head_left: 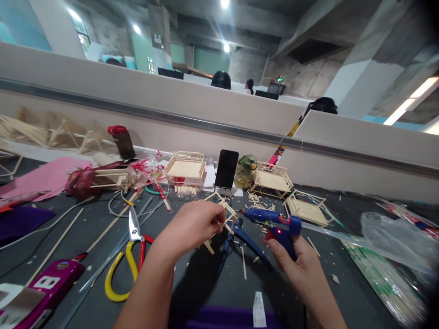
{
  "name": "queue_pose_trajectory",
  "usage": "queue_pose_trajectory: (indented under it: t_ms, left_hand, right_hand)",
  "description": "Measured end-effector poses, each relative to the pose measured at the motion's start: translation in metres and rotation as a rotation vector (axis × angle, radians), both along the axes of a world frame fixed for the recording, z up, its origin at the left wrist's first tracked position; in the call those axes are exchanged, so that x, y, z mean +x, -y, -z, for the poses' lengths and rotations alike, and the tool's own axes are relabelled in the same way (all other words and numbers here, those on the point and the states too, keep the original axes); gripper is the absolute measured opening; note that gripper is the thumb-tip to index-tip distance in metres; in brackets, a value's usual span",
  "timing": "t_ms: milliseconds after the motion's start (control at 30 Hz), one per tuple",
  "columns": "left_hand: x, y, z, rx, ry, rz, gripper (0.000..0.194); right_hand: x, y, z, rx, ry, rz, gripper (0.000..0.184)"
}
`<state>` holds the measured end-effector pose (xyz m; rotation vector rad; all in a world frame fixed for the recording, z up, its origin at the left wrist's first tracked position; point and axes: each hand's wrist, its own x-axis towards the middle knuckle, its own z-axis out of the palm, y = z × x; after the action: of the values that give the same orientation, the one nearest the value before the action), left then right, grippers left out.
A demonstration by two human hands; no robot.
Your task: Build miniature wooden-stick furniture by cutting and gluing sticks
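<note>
My left hand [197,224] is closed on a small frame of thin wooden sticks [230,216], whose lower part my fingers and wrist partly hide. My right hand [298,258] is wrapped round the handle of a blue hot glue gun [272,219]. A red light glows on the gun's side, and its nozzle points left, close to the frame's right side. Beneath the frame, blue-handled pliers [248,244] lie spread on the dark table. Left of my left forearm are scissors [132,258] with yellow and red handles.
Finished-looking stick models [187,167] stand at the back, around a propped black phone [227,169] and a green-lidded jar [246,172]. A red-capped bottle [122,141] leans by the partition. A magenta device [55,288] lies front left, plastic-wrapped sticks [384,274] at right.
</note>
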<state>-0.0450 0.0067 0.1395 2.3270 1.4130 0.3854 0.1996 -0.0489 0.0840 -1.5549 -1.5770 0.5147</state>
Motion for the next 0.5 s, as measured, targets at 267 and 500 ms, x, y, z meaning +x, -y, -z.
queue_pose_trajectory:
  t_ms: [267, 500]
  left_hand:
    - [-0.0003, 0.0004, -0.0002, -0.003, 0.003, 0.005, 0.012]
    - [-0.0011, 0.0, -0.0017, -0.009, 0.005, 0.008, 0.013]
  right_hand:
    - [0.0059, -0.0005, 0.0039, 0.002, 0.084, -0.041, 0.039]
    - [0.0046, -0.0003, 0.0027, 0.015, 0.091, -0.048, 0.036]
